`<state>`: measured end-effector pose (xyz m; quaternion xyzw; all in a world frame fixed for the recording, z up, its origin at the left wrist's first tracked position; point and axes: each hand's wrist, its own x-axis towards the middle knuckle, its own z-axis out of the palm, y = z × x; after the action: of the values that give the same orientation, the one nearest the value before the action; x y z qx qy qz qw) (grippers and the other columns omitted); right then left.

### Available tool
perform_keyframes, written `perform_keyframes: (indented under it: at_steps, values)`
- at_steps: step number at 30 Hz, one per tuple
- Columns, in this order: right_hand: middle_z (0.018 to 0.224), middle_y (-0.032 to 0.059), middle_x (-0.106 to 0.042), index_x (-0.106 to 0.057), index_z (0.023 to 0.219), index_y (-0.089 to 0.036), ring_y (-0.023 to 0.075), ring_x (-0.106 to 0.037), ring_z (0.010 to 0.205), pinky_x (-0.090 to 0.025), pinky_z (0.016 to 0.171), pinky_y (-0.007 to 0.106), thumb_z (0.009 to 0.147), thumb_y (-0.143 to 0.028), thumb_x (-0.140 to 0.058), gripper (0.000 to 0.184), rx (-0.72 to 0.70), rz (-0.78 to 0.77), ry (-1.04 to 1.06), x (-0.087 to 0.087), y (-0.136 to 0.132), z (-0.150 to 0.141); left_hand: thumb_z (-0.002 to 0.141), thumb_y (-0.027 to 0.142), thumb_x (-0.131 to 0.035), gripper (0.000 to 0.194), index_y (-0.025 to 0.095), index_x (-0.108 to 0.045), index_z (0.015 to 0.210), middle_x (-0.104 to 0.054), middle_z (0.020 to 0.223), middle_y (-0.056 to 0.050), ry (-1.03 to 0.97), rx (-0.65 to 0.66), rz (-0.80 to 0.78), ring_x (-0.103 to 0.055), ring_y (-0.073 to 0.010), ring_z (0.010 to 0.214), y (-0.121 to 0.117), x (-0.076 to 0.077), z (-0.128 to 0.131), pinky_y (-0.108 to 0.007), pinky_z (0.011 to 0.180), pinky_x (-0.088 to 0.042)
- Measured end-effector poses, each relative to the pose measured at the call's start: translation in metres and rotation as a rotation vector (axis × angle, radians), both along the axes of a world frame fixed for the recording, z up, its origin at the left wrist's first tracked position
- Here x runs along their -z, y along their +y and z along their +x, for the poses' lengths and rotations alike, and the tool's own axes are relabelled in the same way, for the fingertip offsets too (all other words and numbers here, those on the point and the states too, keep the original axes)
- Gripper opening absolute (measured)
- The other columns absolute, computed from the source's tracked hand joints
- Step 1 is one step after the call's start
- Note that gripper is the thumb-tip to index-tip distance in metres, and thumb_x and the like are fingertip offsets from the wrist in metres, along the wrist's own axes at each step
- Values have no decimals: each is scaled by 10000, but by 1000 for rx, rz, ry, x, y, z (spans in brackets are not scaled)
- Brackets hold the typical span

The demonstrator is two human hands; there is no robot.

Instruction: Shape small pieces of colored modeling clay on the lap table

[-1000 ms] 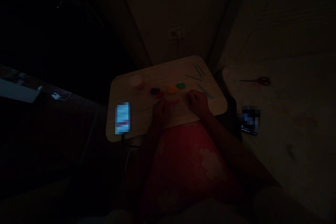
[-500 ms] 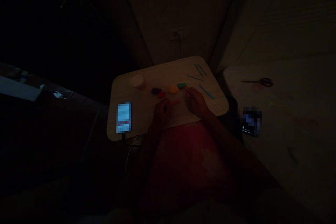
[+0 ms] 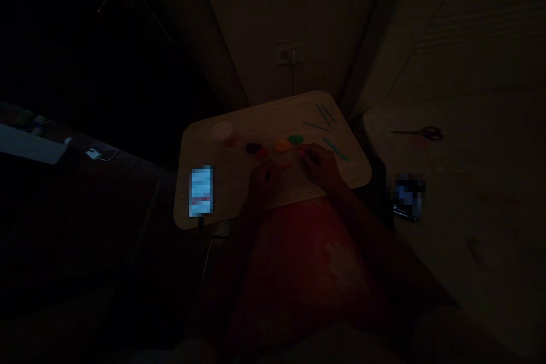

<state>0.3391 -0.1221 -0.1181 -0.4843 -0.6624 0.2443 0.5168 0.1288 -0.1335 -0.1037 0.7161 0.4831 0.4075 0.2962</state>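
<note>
Dim surroundings, as I view them: a lit phone (image 3: 200, 190), its screen pixelated, lies on the table (image 3: 222, 196), a black cord (image 3: 201, 227) at its near end. Right, on a pale surface (image 3: 460, 151): scissors (image 3: 422, 133), and nearer me a pixelated dark object (image 3: 408, 197). Beyond the table, a wall socket (image 3: 289, 53) holds a plug. Far left, I note a white adapter (image 3: 94, 153).

A small pinkish bit (image 3: 301, 151) is in the right hand (image 3: 319, 165), near a thin reddish strip (image 3: 287, 165) and purple, red, orange and green lumps (image 3: 282, 145) on the bench (image 3: 230, 182).
</note>
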Motion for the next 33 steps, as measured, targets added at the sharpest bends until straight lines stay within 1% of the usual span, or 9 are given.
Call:
perform_keyframes:
  at_steps: [7,13,17,21,25,27,29,31,33]
  values:
    - [958,72,-754,-729,961,-219,222,-694,879,-529,770,346,979,-430,-582,259,12,-31,24,1,0,0,965,287,-494,297,200,-453,684,-433,625,39,-10,-11,-8,-391,-117,595,0,1,-1,-269,580,-290]
    - [751,26,-651,-632,902,-231,186,-585,672,-461,649,323,1026,-526,-460,363,19,-72,14,-7,-4,0,960,290,-502,284,200,-469,693,-449,629,35,-12,-11,-20,-407,-123,606,-1,-2,-1,-266,584,-299]
    - [714,15,-618,-583,813,-239,183,-548,654,-425,638,318,1023,-496,-448,359,23,-62,-32,-7,-4,1,958,284,-492,280,200,-466,692,-456,629,34,-8,-10,-17,-408,-121,599,-1,-3,-1,-267,582,-297]
    - [674,4,-586,-549,724,-224,164,-533,634,-394,633,303,987,-432,-485,341,-36,-87,-50,-6,-3,0,955,291,-503,288,199,-463,685,-430,621,39,-14,-7,-18,-394,-116,587,0,-1,-1,-265,570,-285]
    - [549,-18,-493,-492,607,-219,145,-496,565,-356,575,291,975,-441,-496,430,-18,-137,-36,-6,-4,0,962,294,-501,296,201,-449,685,-436,625,38,-21,-16,-26,-389,-116,593,0,1,-1,-262,571,-283]
    - [528,-12,-513,-521,586,-214,151,-516,553,-372,566,293,983,-465,-495,470,4,-157,-21,-5,-4,0,961,295,-504,298,201,-448,684,-438,626,38,-23,-21,-27,-391,-116,597,0,1,-1,-262,577,-288]
    - [592,15,-628,-633,638,-205,180,-601,611,-444,614,306,987,-476,-504,460,7,-150,-6,-2,-2,1,960,292,-501,291,199,-461,687,-449,630,36,-23,-11,-27,-397,-117,596,0,0,-1,-264,583,-295]
    - [781,55,-761,-752,788,-207,222,-698,765,-525,733,342,990,-459,-514,401,1,-115,4,1,-1,1,958,288,-498,281,197,-480,693,-466,634,33,-23,-9,-30,-406,-120,598,0,0,-1,-266,584,-299]
    - [984,82,-805,-798,941,-219,248,-733,914,-555,842,384,988,-426,-522,349,-2,-67,3,4,1,2,955,279,-497,271,198,-487,697,-472,634,32,-23,-19,-38,-411,-122,600,0,-1,-1,-266,583,-302]
